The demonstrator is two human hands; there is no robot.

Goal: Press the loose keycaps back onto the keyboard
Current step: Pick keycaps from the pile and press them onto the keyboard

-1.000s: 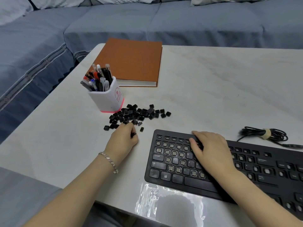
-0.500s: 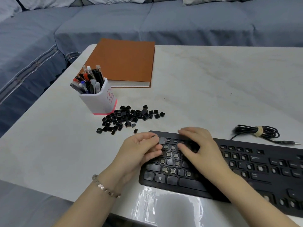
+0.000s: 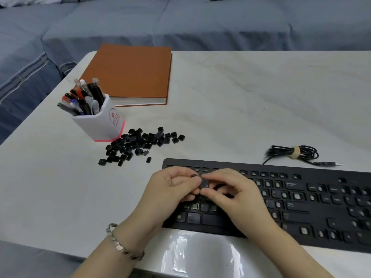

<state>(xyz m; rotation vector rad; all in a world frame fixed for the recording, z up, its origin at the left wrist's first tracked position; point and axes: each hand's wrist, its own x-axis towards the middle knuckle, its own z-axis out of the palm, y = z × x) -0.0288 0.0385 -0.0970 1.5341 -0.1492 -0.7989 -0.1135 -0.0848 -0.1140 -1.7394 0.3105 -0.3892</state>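
Head view: over the left end of the keyboard (image 3: 313, 213), the left hand (image 3: 170, 189) and right hand (image 3: 236, 195), fingers curled, together pinch one keycap (image 3: 204, 184) just above the key rows. The step is best done by turning the keycap legend-up, squaring it over its matching socket, then pressing straight down. The loose keycaps (image 3: 138, 144) lie piled on the table (image 3: 241, 97) beside the pen cup (image 3: 102, 123).

One keyboard (image 3: 301, 199), one orange book (image 3: 130, 73), one pen cup (image 3: 102, 121), one bundled cable (image 3: 295, 152). Loose keycaps (image 3: 140, 143) at left: several dozen, too heaped to count. Two hands, left hand (image 3: 166, 189) and right hand (image 3: 241, 197), pinch one keycap (image 3: 204, 184).
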